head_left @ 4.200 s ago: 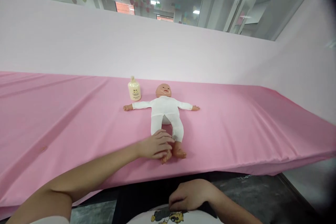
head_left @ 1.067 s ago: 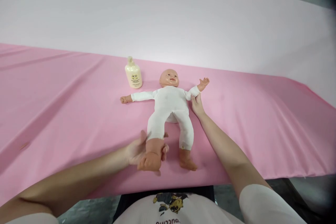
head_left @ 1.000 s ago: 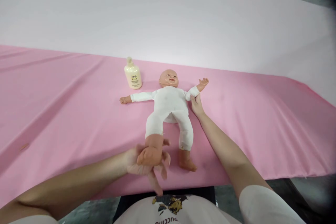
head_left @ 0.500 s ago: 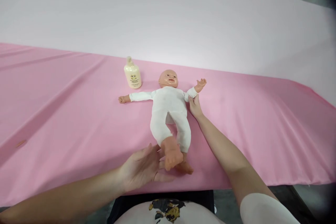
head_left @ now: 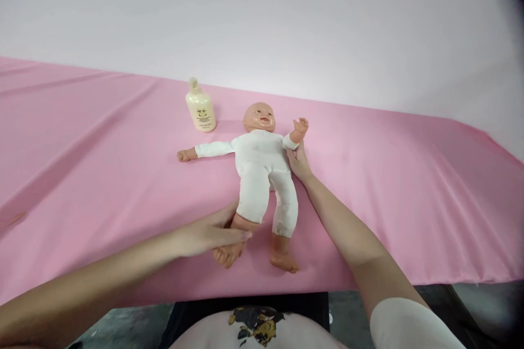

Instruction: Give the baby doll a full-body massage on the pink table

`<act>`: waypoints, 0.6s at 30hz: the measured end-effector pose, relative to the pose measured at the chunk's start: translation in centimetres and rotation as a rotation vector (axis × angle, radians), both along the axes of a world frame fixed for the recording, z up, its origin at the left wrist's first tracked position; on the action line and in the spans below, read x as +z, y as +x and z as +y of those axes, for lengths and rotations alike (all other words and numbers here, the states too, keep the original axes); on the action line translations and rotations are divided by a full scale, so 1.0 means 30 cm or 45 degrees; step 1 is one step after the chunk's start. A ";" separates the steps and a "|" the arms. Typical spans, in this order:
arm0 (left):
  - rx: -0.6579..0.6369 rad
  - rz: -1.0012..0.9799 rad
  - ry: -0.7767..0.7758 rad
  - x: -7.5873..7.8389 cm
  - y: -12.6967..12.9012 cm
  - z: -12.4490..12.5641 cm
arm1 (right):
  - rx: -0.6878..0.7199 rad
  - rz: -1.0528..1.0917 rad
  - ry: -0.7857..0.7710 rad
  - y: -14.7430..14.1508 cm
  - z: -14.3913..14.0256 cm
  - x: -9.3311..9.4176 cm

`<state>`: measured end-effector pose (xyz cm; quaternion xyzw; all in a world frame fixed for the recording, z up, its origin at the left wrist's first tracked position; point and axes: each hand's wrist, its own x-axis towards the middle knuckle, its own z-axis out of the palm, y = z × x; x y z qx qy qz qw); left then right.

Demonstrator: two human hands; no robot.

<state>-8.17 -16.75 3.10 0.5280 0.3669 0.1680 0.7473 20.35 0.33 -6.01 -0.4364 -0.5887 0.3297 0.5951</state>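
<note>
A baby doll (head_left: pixel 264 152) with a white cloth body lies on its back, head toward the far side and feet toward me. My left hand (head_left: pixel 213 234) is closed around the doll's lower leg just above the foot on the left; its thumb lies across the front and the other fingers are mostly hidden behind. At the doll's other side, my right hand (head_left: pixel 298 162) grips the upper part of the bent arm, with the fingers partly hidden under the sleeve. The doll's other arm stretches out to the left, its foot on the right resting near the cloth.
A cream pump bottle (head_left: pixel 200 109) stands upright left of the doll's head. Pink cloth (head_left: pixel 388 191) with folds covers the table, whose front edge is close to my body. A white surface (head_left: pixel 262 22) rises behind. A small brownish strip (head_left: pixel 17 219) lies far left.
My left hand has gone from open beside the doll's foot to closed around that lower leg. The leg has swung left, apart from the other. The bent arm is drawn slightly inward.
</note>
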 end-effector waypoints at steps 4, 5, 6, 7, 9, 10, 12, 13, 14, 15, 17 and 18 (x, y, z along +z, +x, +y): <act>0.116 -0.196 -0.030 -0.044 0.028 0.091 | 0.107 -0.204 0.072 -0.010 -0.019 0.009; 0.167 -0.250 -0.068 -0.064 0.038 0.108 | 0.146 -0.291 0.100 -0.012 -0.022 0.012; 0.219 -0.281 -0.111 -0.087 0.046 0.122 | 0.187 -0.386 0.134 -0.014 -0.024 0.015; 0.269 -0.289 -0.154 -0.109 0.054 0.131 | 0.226 -0.480 0.168 -0.016 -0.025 0.017; 0.339 -0.268 -0.223 -0.149 0.061 0.139 | 0.280 -0.634 0.221 -0.019 -0.025 0.020; 0.338 -0.243 -0.226 -0.164 0.061 0.139 | 0.289 -0.680 0.237 -0.021 -0.026 0.020; 0.268 -0.186 -0.147 -0.183 0.054 0.132 | 0.283 -0.686 0.246 -0.022 -0.028 0.018; 0.206 -0.166 -0.082 -0.187 0.048 0.126 | 0.276 -0.648 0.237 -0.021 -0.030 0.016; 0.135 -0.154 -0.015 -0.188 0.041 0.119 | 0.261 -0.577 0.221 -0.021 -0.033 0.013; 0.060 -0.145 0.042 -0.187 0.032 0.112 | 0.231 -0.475 0.192 -0.020 -0.035 0.009; -0.120 -0.128 0.080 -0.183 0.014 0.099 | 0.123 -0.204 0.105 -0.014 -0.034 -0.001; -0.234 -0.109 0.065 -0.182 0.004 0.094 | 0.046 -0.066 0.050 -0.009 -0.029 -0.008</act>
